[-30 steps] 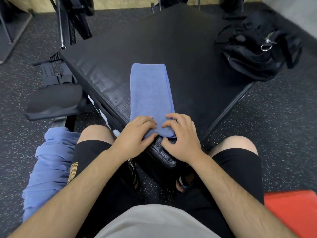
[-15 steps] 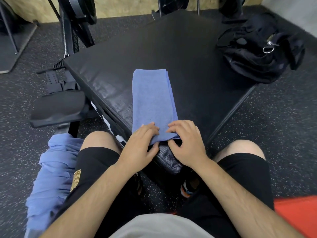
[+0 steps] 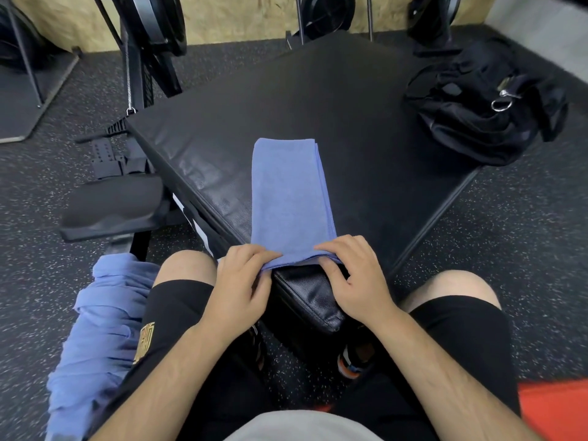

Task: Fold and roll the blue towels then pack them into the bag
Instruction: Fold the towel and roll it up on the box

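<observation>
A blue towel (image 3: 288, 198), folded into a long narrow strip, lies on the black padded box (image 3: 318, 116) and points away from me. My left hand (image 3: 240, 281) pinches the strip's near left corner, lifted slightly off the box's corner. My right hand (image 3: 356, 281) grips the near right corner, fingers on top and thumb under the edge. A heap of loose blue towels (image 3: 98, 319) hangs beside my left thigh. The black bag (image 3: 483, 113) sits at the box's far right corner.
A black bench pad (image 3: 111, 205) stands left of the box, with a strap and chain behind it. Gym machine frames (image 3: 149, 43) line the back wall. Speckled rubber floor surrounds the box. A red object (image 3: 553, 409) shows at the lower right.
Both hands shifted from lying on the towel's near end to pinching its edge, which now lifts off the box's corner. The camera has tilted, so everything sits lower in view.
</observation>
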